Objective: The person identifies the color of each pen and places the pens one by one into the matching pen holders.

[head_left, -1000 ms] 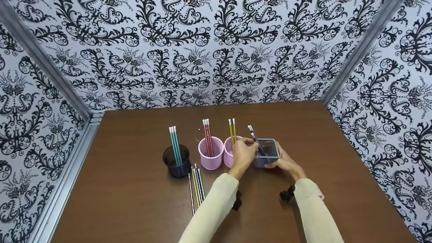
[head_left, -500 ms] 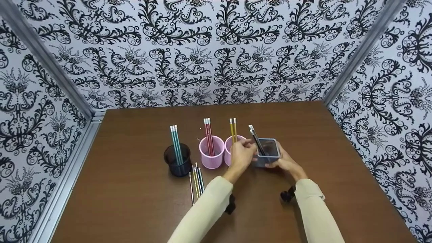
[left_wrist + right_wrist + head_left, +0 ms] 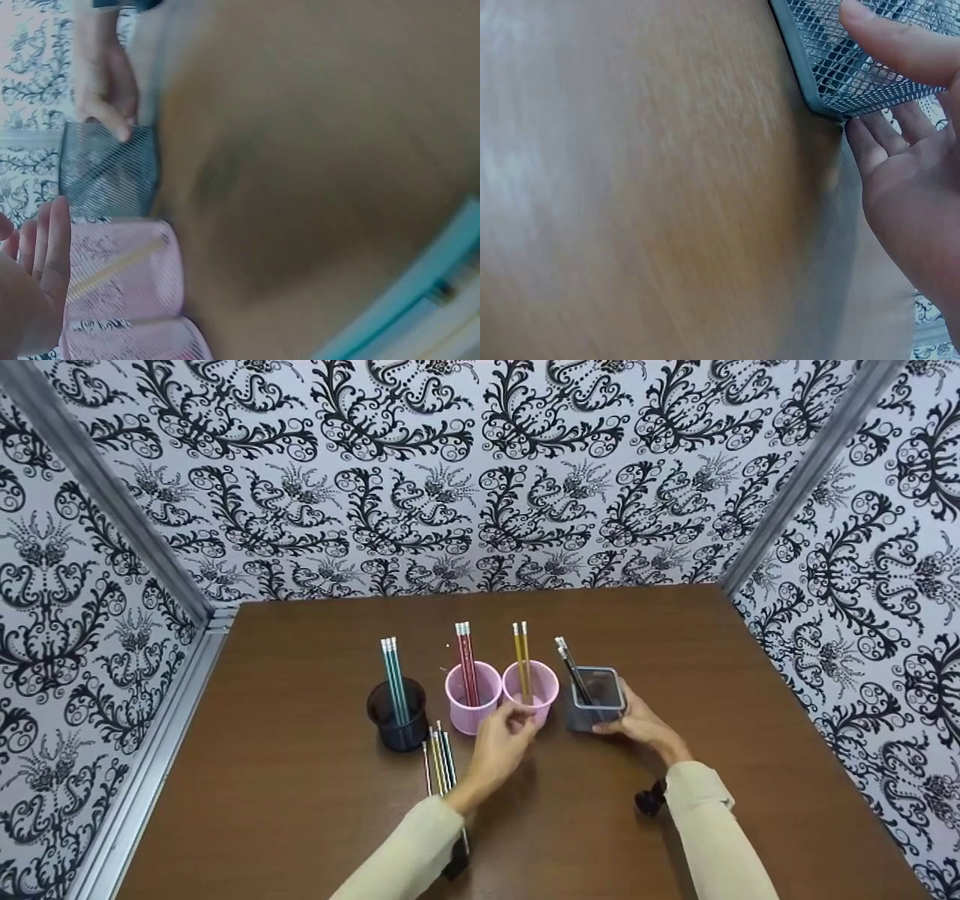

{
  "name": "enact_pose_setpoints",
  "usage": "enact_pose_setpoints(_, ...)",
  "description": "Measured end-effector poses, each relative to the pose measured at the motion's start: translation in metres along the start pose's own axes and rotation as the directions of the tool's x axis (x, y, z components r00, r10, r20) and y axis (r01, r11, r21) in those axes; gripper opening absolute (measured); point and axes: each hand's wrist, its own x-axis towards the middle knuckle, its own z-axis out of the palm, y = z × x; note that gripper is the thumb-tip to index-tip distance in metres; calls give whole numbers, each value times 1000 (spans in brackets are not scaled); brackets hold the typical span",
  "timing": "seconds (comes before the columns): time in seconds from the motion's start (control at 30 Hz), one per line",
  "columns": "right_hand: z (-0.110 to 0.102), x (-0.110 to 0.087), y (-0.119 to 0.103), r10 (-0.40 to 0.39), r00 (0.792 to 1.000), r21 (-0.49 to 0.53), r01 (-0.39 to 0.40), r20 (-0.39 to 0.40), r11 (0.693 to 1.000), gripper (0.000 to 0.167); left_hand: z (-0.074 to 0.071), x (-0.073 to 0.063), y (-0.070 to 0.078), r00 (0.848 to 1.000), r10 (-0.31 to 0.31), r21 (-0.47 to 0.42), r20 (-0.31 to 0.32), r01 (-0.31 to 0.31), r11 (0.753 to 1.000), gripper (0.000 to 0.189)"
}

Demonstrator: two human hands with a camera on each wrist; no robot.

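your L hand [image 3: 501, 744]: fingers extended, nr R pink cup [image 3: 546, 686]
blk pencils [image 3: 574, 671]: in mesh holder [image 3: 581, 721], long axes slanting up, away & L, wht ends up
mesh holder: mouth up
your R hand [image 3: 643, 726]: thumb & fingers clamped on mesh holder

The right hand [image 3: 645, 724] holds a square cup [image 3: 586, 718], the left hand [image 3: 496, 748] near pink cups [image 3: 466, 720].

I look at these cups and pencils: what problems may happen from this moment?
The left hand is close to the pink mesh cups and might knock one over. The left sleeve crosses over the loose pencils and could perhaps scatter them. The black pencils lean in the square mesh cup that the right hand holds, so a sudden pull might tip it.
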Motion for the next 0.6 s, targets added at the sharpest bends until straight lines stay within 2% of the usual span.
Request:
enact_pose_setpoints(0.1,2,-4,-1,21,1000,1,-21,-12,1000,105,-13,-12,-13,997,67,100,-43,-63,993,14)
enact_pose_setpoints(0.2,5,-12,-3,98,993,22,-97,-64,995,109,-26,-25,-25,995,72,113,-72,-63,992,15)
enact_pose_setpoints(0.3,7,-22,-12,188,978,14,-187,-89,982,105,-41,-39,-35,994,17,60,-111,-10,998,15)
enact_pose_setpoints(0.37,10,-29,-23,256,960,-52,-263,-112,964,100,-52,-47,-41,987,-55,-4,-148,55,998,15)
enact_pose_setpoints(0.43,15,-37,-36,314,940,-157,-333,-135,930,90,-63,-53,-47,973,-118,-57,-199,109,992,15)
enact_pose_setpoints(0.5,21,-44,-49,349,923,-265,-382,-163,885,80,-73,-57,-52,952,-164,-84,-259,147,986,14)
enact_pose_setpoints(0.53,25,-48,-56,360,917,-314,-398,-173,862,75,-78,-58,-54,939,-181,-79,-292,165,983,14)
enact_pose_setpoints(0.6,34,-54,-66,360,915,-370,-402,-181,837,66,-87,-59,-57,911,-212,-59,-353,204,977,16)
